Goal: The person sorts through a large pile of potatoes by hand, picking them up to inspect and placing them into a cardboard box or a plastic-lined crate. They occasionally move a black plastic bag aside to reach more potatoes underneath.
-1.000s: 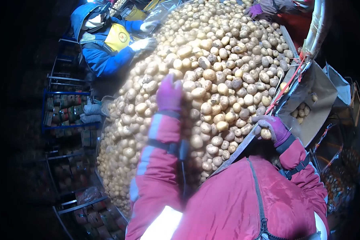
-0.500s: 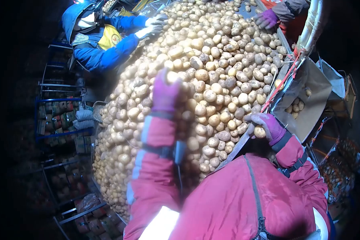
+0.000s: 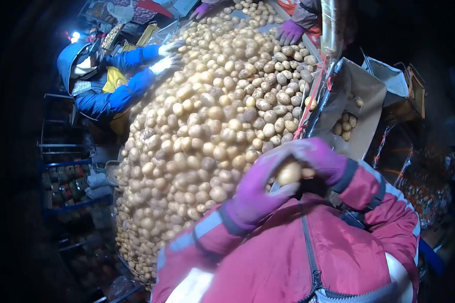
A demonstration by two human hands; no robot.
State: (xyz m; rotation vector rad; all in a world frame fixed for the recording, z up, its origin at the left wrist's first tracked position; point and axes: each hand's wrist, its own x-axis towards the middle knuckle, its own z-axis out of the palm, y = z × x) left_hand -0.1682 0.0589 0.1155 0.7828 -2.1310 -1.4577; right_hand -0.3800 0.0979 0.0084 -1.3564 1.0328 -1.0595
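Note:
In front of my chest, my left hand (image 3: 258, 194), in a purple and grey glove, is closed around a pale potato (image 3: 288, 173). My right hand (image 3: 322, 157), gloved alike, meets it from the other side, its fingers curled and overlapping the left fingertips. A smaller tan patch of a potato (image 3: 307, 173) shows under the right palm, mostly hidden. Beyond both hands spreads a big heap of potatoes (image 3: 197, 136), some with dark soil on them.
A lined open box (image 3: 366, 101) with several potatoes stands right of the heap, beyond a red strap (image 3: 311, 101) and an upright post (image 3: 333, 25). A blue-jacketed person (image 3: 101, 81) reaches in from the left. Another person's purple glove (image 3: 290, 33) rests at the far edge.
My left hand has come back from over the heap to my chest and now holds a potato beside my right hand. The view has shifted, and another purple glove appears at the top.

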